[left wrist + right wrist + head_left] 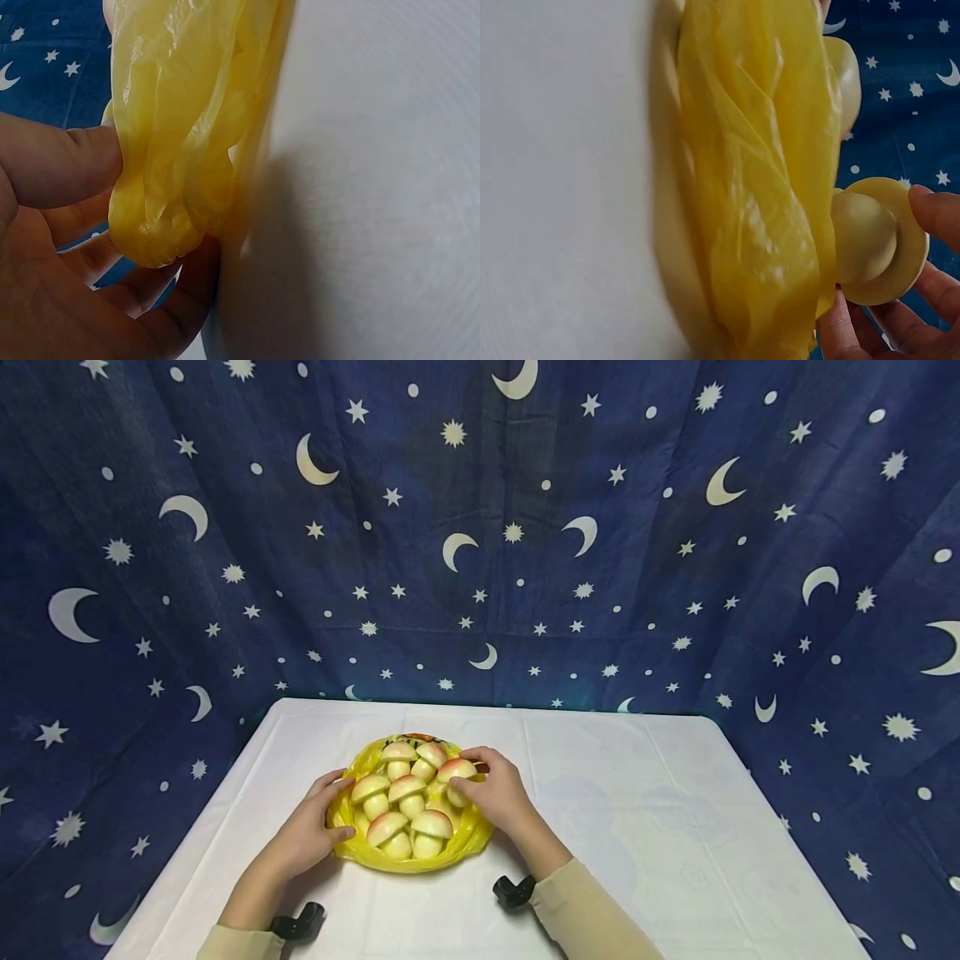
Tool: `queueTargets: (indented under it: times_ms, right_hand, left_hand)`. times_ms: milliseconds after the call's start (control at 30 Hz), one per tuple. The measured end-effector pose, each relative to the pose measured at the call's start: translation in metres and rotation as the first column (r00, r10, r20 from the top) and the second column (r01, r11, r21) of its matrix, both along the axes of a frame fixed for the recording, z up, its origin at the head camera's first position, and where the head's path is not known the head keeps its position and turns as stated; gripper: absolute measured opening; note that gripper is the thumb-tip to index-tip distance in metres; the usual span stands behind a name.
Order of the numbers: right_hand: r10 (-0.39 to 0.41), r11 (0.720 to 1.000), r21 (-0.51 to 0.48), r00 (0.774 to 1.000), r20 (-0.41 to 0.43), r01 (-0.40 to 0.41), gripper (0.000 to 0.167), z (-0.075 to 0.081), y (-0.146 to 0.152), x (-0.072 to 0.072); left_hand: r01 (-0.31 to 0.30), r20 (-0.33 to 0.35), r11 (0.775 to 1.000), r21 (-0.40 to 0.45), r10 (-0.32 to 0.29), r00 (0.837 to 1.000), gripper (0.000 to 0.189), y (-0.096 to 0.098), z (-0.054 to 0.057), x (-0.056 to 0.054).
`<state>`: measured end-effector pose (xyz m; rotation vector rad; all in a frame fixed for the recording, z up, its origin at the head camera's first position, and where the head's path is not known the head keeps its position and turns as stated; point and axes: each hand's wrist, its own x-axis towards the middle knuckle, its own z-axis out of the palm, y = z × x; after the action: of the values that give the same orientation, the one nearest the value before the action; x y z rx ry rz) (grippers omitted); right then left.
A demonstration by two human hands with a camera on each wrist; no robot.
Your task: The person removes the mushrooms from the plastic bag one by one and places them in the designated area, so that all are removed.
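Observation:
A yellow plastic bag, its edge rolled down, lies on the table with several cream mushrooms with reddish caps standing in it. My left hand rests at the bag's left side. In the left wrist view, the thumb touches the yellow plastic and the other fingers spread loosely under its edge. At the bag's right side, my right hand pinches the rightmost mushroom by its cap. The right wrist view shows that mushroom tipped sideways between thumb and fingers, beside the bag wall.
The table has a white cover and stretches to the right of the bag. Behind it hangs a dark blue curtain with moons and stars. Black wrist mounts jut from both wrists over the table.

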<state>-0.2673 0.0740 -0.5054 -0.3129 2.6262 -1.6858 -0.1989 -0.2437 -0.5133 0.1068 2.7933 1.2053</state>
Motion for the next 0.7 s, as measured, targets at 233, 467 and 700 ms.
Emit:
queueTargets:
  times_ms: [233, 467, 700]
  right_hand:
    - [-0.035, 0.999, 0.002, 0.999, -0.003, 0.035, 0.042, 0.005, 0.008, -0.005]
    - [-0.059, 0.998, -0.005, 0.998, -0.011, 0.059, 0.043, 0.013, 0.018, -0.009]
    - [-0.107, 0.994, 0.004, 0.994, -0.035, 0.107, 0.045, 0.018, 0.031, -0.017]
  left_hand:
    - [-0.003, 0.007, 1.000, -0.004, 0.003, 1.000, 0.077, 0.000, 0.000, 0.000]
    - [-0.004, -0.003, 1.000, 0.000, 0.004, 1.000, 0.077, 0.000, 0.001, 0.000]
    - [0.002, -0.005, 1.000, -0.004, -0.002, 1.000, 0.077, 0.000, 0.001, 0.000]
